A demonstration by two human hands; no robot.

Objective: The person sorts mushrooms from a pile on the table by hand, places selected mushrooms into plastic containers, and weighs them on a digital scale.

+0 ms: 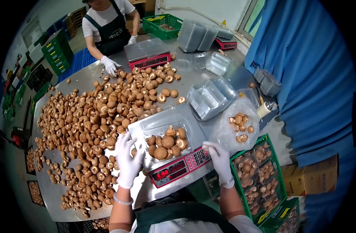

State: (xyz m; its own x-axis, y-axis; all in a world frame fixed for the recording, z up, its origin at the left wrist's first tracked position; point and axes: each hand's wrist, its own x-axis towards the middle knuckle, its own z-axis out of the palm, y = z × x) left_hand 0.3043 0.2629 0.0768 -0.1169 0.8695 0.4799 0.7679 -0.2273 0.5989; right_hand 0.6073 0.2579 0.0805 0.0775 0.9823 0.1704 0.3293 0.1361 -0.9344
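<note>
My left hand [127, 160], in a white glove, is beside the left edge of a red digital scale [162, 182], fingers apart and nothing in them. My right hand [220, 161], also gloved, is at the scale's right corner near the keypad [198, 158]. Its fingers reach out loosely, and no object shows in them. On the scale sits a clear plastic tray [189, 126] with several brown mushrooms [161, 153] in it. The red display reads about 0.160. A large heap of loose mushrooms [88, 130] spreads over the metal table to the left.
Stacked clear trays [211, 99] and a plastic bag [226, 136] with mushrooms lie right of the scale. A green crate [279, 171] of packed trays stands lower right. Across the table, a gloved person [110, 35] reaches toward the heap beside another scale [149, 60]. Blue curtain [302, 77] hangs right.
</note>
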